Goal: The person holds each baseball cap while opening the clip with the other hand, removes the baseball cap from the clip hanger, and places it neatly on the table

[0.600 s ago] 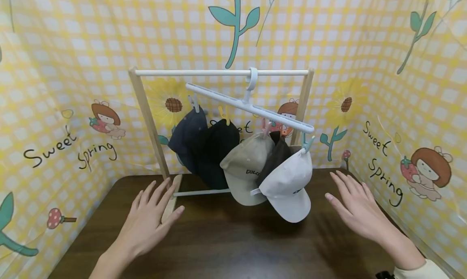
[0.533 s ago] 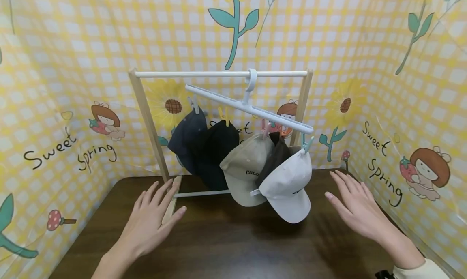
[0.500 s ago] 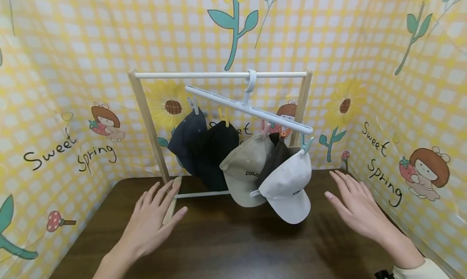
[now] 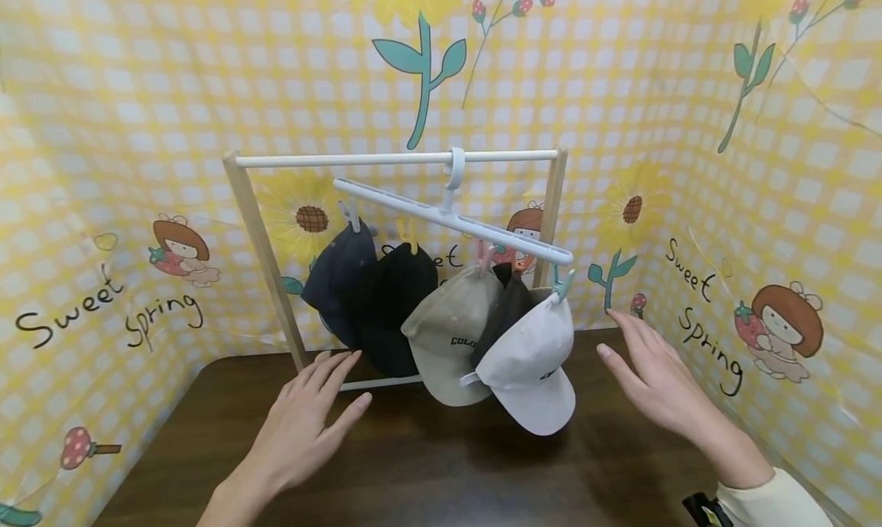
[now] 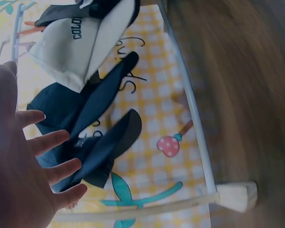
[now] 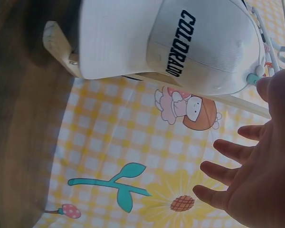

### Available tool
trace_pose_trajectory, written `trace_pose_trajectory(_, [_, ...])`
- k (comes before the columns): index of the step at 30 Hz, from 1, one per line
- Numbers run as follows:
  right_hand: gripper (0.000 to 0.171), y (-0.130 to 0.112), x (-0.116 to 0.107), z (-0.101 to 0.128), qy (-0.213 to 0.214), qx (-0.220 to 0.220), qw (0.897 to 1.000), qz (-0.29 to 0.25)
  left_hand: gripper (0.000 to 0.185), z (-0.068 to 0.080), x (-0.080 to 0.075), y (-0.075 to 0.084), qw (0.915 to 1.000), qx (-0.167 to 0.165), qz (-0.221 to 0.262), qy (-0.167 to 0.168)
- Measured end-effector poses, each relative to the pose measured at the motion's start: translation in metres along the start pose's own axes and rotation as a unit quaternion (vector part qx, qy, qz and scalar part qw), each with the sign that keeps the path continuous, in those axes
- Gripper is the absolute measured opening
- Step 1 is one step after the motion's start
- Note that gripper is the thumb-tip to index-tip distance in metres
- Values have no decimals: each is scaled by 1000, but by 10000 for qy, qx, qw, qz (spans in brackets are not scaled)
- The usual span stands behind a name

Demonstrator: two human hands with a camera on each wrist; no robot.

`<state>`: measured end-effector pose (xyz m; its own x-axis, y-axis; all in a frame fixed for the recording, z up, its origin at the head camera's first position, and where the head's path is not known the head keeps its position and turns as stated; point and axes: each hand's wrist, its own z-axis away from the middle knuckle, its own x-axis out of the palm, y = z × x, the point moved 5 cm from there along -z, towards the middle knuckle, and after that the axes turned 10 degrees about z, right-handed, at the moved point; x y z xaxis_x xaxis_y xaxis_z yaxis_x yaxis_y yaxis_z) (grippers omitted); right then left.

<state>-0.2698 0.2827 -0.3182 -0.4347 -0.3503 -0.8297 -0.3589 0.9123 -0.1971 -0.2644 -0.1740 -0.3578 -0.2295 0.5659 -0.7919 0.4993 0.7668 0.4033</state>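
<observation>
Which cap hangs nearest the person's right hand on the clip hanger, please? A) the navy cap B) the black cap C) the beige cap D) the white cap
D: the white cap hangs from the teal clip at the low right end of the hanger, closest to the open right hand; the navy, black and beige caps hang further to the left.

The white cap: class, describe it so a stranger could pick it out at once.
Find the wooden rack on the dark table, then the tilted white clip hanger. At its lowest, right end hangs the white cap, the only white one, nearest the right hand.
</observation>
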Motion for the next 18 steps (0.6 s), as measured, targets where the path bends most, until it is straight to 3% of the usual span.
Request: trace_pose_trajectory(18, [60,-14,-12,-25,21,42,9985,-550,67,-28,12,38,9970,572,482,186])
